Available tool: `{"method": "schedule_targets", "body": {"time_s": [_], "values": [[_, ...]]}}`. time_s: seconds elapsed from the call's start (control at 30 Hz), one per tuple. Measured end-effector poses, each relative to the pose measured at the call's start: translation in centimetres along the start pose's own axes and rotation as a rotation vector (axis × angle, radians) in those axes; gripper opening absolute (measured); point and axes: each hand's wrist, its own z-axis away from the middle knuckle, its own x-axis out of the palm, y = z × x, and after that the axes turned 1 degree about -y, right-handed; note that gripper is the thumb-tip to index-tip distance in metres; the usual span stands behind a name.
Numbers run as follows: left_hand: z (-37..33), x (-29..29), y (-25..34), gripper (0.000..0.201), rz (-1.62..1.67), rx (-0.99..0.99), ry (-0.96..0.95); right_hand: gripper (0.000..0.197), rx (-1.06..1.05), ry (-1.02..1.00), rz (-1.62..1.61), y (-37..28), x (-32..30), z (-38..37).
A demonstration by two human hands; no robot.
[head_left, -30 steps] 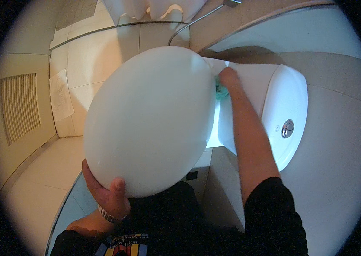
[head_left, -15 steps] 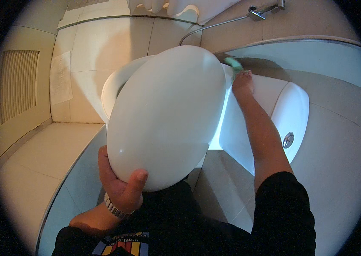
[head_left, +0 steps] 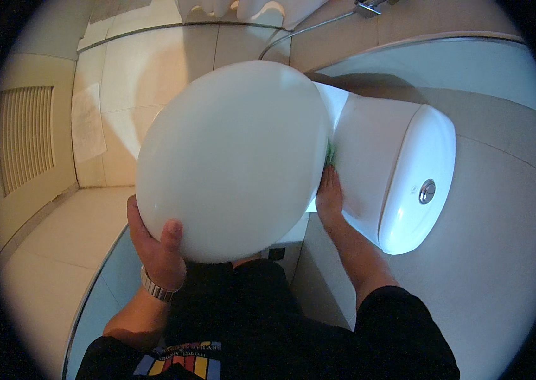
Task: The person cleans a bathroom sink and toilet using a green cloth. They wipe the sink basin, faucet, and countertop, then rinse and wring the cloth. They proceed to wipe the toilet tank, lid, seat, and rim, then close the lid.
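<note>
A white oval toilet lid [head_left: 236, 158] is raised at a tilt and fills the middle of the view. Its near left rim is gripped by my left hand [head_left: 161, 247], thumb on the broad face and fingers going behind the edge. My right hand [head_left: 329, 196] reaches into the gap between the lid and the white toilet tank [head_left: 376, 152]. At its fingertips a bit of a green cleaning cloth or pad [head_left: 330, 152] shows; most of it is hidden, so its exact kind is unclear. The bowl is hidden beneath the lid.
A round chrome flush button [head_left: 427, 191] sits on the tank top. Glass partitions [head_left: 100, 285] edge the near left and the far right. A metal hose [head_left: 306, 30] runs along the far wall. A louvered door [head_left: 27, 139] stands at the left.
My right hand has come nearer along the tank's front, bringing the green cloth or pad down the gap. The lid has tipped and shifted left with my left hand still on it.
</note>
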Motion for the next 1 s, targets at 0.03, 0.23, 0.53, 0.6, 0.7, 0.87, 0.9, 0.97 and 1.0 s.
{"method": "schedule_targets", "body": {"time_s": [0.03,0.23,0.53,0.6,0.7,0.87,0.9,0.97,1.0], "values": [[-0.2,0.0,-0.1,0.071,0.003,0.000,-0.004,0.050,-0.009,-0.003,0.048,-0.1,0.7,1.8],[0.2,0.1,0.4,0.064,0.227,-0.006,-0.014,0.029,0.512,-0.721,0.218,0.5,0.5,14.3],[4.5,2.6,6.3,0.062,0.555,-0.049,-0.378,0.031,0.856,0.540,-0.578,1.5,-20.2,23.3],[6.1,5.4,9.1,0.056,0.496,0.009,-0.429,0.033,0.540,0.827,-0.807,-1.1,-24.2,21.1],[7.3,9.4,12.5,0.045,0.224,0.264,-0.591,0.039,0.169,0.430,-0.249,-3.1,-28.3,14.3],[8.5,14.4,16.8,0.040,0.079,0.462,-0.795,0.054,0.193,0.377,-0.106,-2.2,-26.3,14.7],[8.4,15.1,17.6,0.041,0.011,0.463,-0.820,0.053,0.274,0.388,-0.104,-1.3,-25.4,16.6],[9.6,17.3,18.3,0.043,-0.081,0.465,-0.862,0.053,0.368,0.419,-0.095,0.4,-24.8,18.6],[10.2,18.5,18.4,0.043,-0.107,0.467,-0.883,0.053,0.384,0.439,-0.089,1.0,-24.7,18.8]]}}
